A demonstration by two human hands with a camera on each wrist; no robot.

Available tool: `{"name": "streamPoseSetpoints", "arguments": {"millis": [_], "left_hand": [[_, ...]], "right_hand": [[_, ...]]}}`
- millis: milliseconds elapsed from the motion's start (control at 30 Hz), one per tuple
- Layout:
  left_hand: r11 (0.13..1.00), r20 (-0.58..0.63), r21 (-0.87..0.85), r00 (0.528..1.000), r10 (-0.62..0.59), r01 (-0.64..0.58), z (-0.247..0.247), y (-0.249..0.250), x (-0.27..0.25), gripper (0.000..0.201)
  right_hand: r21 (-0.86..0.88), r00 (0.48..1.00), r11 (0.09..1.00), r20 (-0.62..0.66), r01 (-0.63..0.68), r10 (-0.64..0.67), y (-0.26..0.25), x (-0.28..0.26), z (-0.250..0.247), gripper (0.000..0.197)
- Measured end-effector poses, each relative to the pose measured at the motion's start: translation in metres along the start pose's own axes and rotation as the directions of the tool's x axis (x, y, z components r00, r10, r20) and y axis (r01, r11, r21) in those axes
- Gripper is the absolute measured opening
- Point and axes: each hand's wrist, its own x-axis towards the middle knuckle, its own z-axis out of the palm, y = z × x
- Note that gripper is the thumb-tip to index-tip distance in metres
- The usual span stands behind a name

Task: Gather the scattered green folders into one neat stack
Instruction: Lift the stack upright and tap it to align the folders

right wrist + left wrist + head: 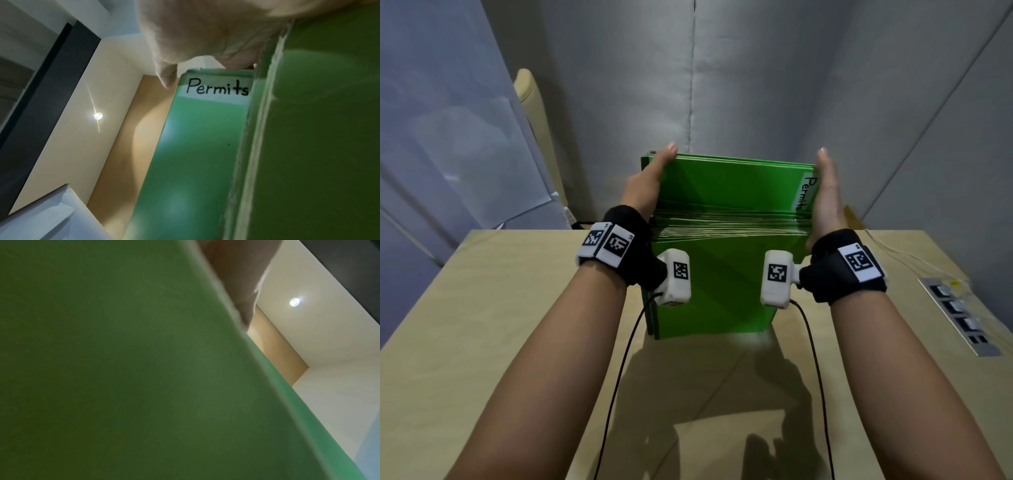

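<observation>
I am seeing a tan table carrying the folders, their lower edge standing on its top near the far edge, a grey socket strip sitting flush at its right, thin white cable lying beside it.

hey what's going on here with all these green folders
A person holds a bundle of green folders upright between both hands, apparently squaring it up. The left hand and the right hand press flat, with straight fingers, against the bundle's two sides. Its lower edge appears to stand on another green folder lying flat on the wooden table. The front folder carries a white label reading "Permits". No other loose folders are in view.
</observation>
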Motion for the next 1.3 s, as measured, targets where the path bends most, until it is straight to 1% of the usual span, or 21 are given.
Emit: {"name": "streamPoseSetpoints", "arguments": {"millis": [33,67,100,133,200,233,267,333,400,467,533,600,667,733,833,933,1033,1100,1167,1233,1300], "left_hand": [[1.0,0.015,-0.02,1.0,-0.016,0.016,0.0,-0.003,0.004,0.097],[0.998,0.035,-0.046,0.999,-0.038,0.04,-0.002,-0.007,0.012,0.104],[0.995,0.047,-0.077,0.997,-0.053,0.057,-0.003,-0.009,0.018,0.104],[0.995,0.051,-0.084,0.997,-0.056,0.06,-0.004,-0.008,0.018,0.092],[0.997,0.034,-0.072,0.999,-0.027,0.029,-0.004,0.002,0.01,0.053],[0.994,0.06,-0.106,0.998,0.002,0.005,-0.007,0.005,0.012,0.045],[0.994,0.091,-0.109,0.996,0.01,0.0,-0.008,0.005,0.013,0.045],[1.0,0.139,-0.029,0.99,0.012,-0.008,-0.011,0.003,0.01,0.055],[0.996,0.202,0.086,0.979,-0.033,0.016,-0.02,-0.005,0.011,0.082],[0.99,0.272,0.14,0.96,-0.069,0.032,-0.032,-0.023,0.015,0.096],[0.998,0.301,0.026,0.952,-0.062,0.057,-0.038,-0.04,0.011,0.099],[0.99,0.282,-0.136,0.959,0.019,0.02,-0.038,-0.052,0.0,0.098],[0.974,0.255,-0.222,0.963,0.09,-0.032,-0.035,-0.063,-0.011,0.108],[0.96,0.219,-0.263,0.963,0.159,-0.098,-0.031,-0.071,-0.019,0.116],[0.95,0.154,-0.27,0.967,0.205,-0.159,-0.028,-0.082,-0.02,0.124],[0.95,0.138,-0.232,0.96,0.245,-0.209,-0.026,-0.09,-0.013,0.128],[0.948,0.152,-0.269,0.964,0.219,-0.173,-0.025,-0.09,-0.007,0.127],[0.939,0.139,-0.316,0.972,0.187,-0.135,-0.022,-0.085,-0.009,0.119],[0.94,0.11,-0.331,0.986,0.122,-0.079,-0.018,-0.08,-0.008,0.099],[0.948,0.05,-0.311,0.995,0.081,-0.062,-0.015,-0.081,-0.003,0.07],[0.949,0.004,-0.305,0.997,0.078,-0.074,-0.013,-0.083,0.003,0.037]], "right_hand": [[0.009,1.0,1.0,-0.003,-0.005,0.005,0.0,0.001,0.0,0.079],[0.013,1.0,1.0,-0.012,-0.013,0.013,0.0,0.001,0.0,0.074],[0.012,0.999,1.0,-0.023,-0.021,0.022,-0.002,-0.001,0.001,0.063],[0.004,0.998,0.999,-0.042,-0.038,0.038,-0.002,0.0,0.002,0.053],[-0.025,0.996,0.998,-0.077,-0.056,0.054,0.001,0.002,0.003,0.061],[-0.037,0.994,0.998,-0.099,-0.052,0.049,0.001,0.002,0.003,0.068],[-0.038,0.993,0.998,-0.113,-0.046,0.041,0.001,0.003,0.003,0.072],[-0.032,0.994,0.999,-0.103,-0.043,0.039,0.001,0.006,0.003,0.075],[-0.032,0.994,0.998,-0.097,-0.05,0.046,0.001,0.008,0.004,0.081],[-0.032,0.994,0.998,-0.093,-0.052,0.048,0.003,0.012,0.004,0.083],[-0.031,0.995,0.998,-0.09,-0.052,0.049,0.006,0.015,0.004,0.083],[-0.034,0.995,0.999,-0.096,-0.039,0.036,0.009,0.017,0.004,0.084],[-0.019,0.995,0.999,-0.092,-0.026,0.024,0.01,0.016,0.003,0.084],[-0.007,0.998,1.0,-0.068,-0.013,0.013,0.011,0.012,0.003,0.086],[0.014,0.998,0.999,-0.046,0.039,-0.038,0.021,0.009,-0.002,0.099],[0.12,0.991,0.985,0.042,0.123,-0.128,0.047,0.009,-0.016,0.071],[0.212,0.984,0.974,0.139,0.082,-0.113,0.074,0.004,-0.02,0.07],[0.235,0.984,0.97,0.144,0.065,-0.101,0.081,0.0,-0.019,0.064],[0.256,0.982,0.966,0.163,0.046,-0.09,0.082,0.0,-0.017,0.051],[0.249,0.982,0.968,0.175,0.028,-0.073,0.086,0.003,-0.019,0.046],[0.211,0.983,0.977,0.172,0.026,-0.063,0.084,0.005,-0.02,0.047]]}}
